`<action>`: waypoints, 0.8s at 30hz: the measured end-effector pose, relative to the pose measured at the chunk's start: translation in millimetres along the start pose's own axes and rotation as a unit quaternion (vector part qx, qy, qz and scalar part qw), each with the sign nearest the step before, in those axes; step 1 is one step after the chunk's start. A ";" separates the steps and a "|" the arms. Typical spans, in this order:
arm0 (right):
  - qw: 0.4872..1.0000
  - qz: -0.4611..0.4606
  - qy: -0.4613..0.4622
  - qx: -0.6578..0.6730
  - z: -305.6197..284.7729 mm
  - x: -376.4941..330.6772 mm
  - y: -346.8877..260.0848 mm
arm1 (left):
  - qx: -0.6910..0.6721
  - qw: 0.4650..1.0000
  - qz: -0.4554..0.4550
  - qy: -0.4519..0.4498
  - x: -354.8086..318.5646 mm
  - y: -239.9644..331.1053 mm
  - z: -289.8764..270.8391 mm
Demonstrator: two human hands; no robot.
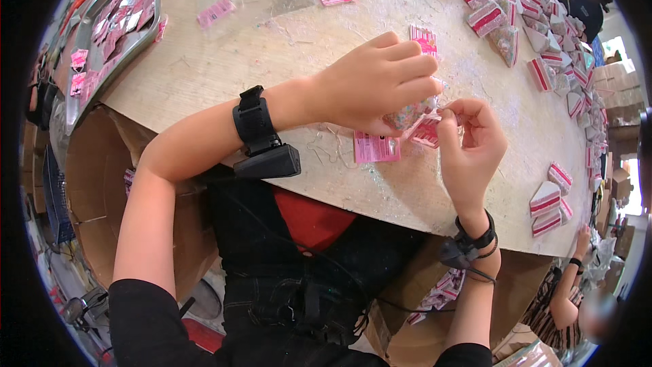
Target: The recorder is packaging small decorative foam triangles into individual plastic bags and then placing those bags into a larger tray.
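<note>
My left hand (390,85) is closed around a small clear pouch-like piece filled with pastel bits (406,117), which shows below its fingers. My right hand (472,143) faces it, thumb and forefinger pinched together at the piece's right end; whatever lies in that pinch is too small to make out. Between the hands a pink-and-white striped part (426,133) shows, partly covered by fingers. Under my left hand a pink card (377,148) lies on the table, with thin loose strings (330,148) beside it. Just beyond my left knuckles lies another pink striped card (423,39).
A metal tray of pink cards (157,0) stands at the far left. Wedge-shaped, cake-slice-like pieces (486,18) are heaped along the right; several more (546,200) lie near the right edge. Open cardboard boxes (98,190) flank me below the table. Another person (567,299) is at lower right.
</note>
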State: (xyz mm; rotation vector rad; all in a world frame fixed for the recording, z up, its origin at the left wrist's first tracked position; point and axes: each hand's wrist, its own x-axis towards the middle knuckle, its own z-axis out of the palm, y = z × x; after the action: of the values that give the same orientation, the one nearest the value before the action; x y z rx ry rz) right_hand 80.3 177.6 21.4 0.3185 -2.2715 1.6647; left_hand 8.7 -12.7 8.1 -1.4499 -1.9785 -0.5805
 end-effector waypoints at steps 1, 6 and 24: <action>0.998 -0.043 0.023 -0.049 2.9 -2.7 3.6 | -0.042 0.999 -0.030 0.010 -1.4 0.9 1.1; 0.946 -0.242 0.040 -0.213 -0.3 13.8 6.4 | -0.106 0.991 -0.064 0.053 4.4 -0.5 1.2; 0.932 -0.292 -0.046 -0.211 -9.4 19.0 3.4 | -0.425 0.893 -0.144 -0.036 -9.8 -3.7 7.2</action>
State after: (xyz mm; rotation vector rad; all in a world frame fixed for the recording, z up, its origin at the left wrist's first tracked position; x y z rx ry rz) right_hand 62.6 187.7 28.1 0.8745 -2.2169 0.8591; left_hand 5.6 -15.7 -3.9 -1.6506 -2.1117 -1.7108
